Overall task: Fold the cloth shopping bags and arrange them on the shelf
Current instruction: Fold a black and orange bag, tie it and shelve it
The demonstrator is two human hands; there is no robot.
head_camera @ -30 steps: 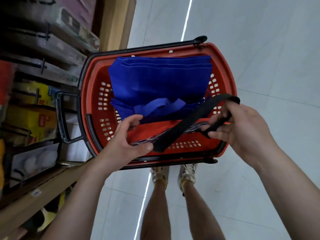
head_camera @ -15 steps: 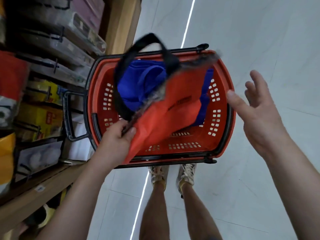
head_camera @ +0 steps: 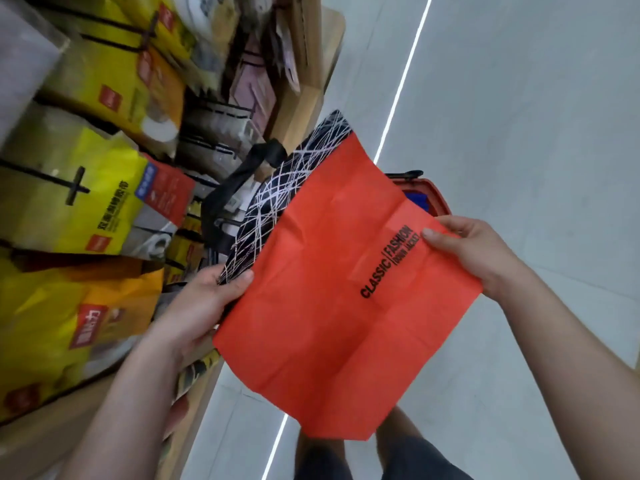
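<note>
The orange cloth shopping bag (head_camera: 346, 289) is now out of the red shopping basket (head_camera: 431, 195) and stretched flat in the air between both hands, beside the front edge of the wooden shelf (head_camera: 304, 109); half a second ago it hung from the left hand alone over the basket. The left hand (head_camera: 204, 306) pinches the side near the black-and-white patterned top band (head_camera: 287, 188), thumb on top, fingers (head_camera: 239, 284) closed on the fabric. The right hand (head_camera: 474, 251), open a moment ago, has closed on the opposite edge by the "CLASSIC FASHION" print (head_camera: 389, 261). The black handle (head_camera: 242, 178) droops toward the shelf's yellow packaged goods (head_camera: 79, 202). Blue bags (head_camera: 417, 200) peek from the basket. With the bag spread taut, folding can probably begin; creases already mark likely fold lines.
</note>
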